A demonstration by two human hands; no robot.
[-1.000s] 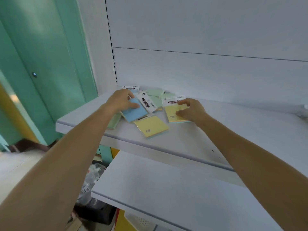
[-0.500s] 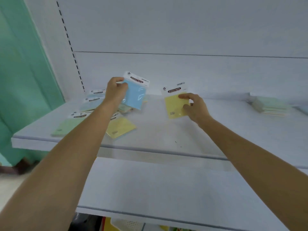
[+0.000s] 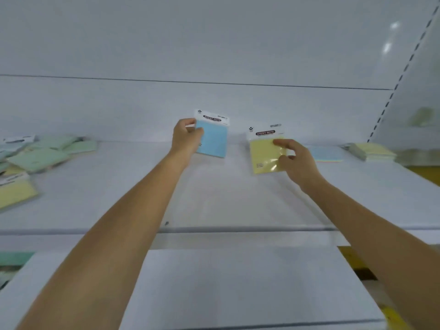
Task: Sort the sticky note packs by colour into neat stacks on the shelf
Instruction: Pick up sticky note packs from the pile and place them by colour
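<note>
I am looking at a white shelving unit. Its back panel point(image 3: 214, 44) is plain white, crossed by one thin dark horizontal seam point(image 3: 214, 82). At the right, a slotted upright point(image 3: 394, 90) rises at a slant, with a row of small dark slots. Beside it, a glossy side panel point(image 3: 419, 75) carries two bright reflections of light point(image 3: 390, 36). The upper shelf point(image 3: 214, 201) is white with a grey front edge. Below it, nearer to me, is a white lower shelf point(image 3: 238, 287). A yellow surface point(image 3: 352, 258) shows at its right, and a green patch point(image 3: 14, 257) at the far left.
</note>
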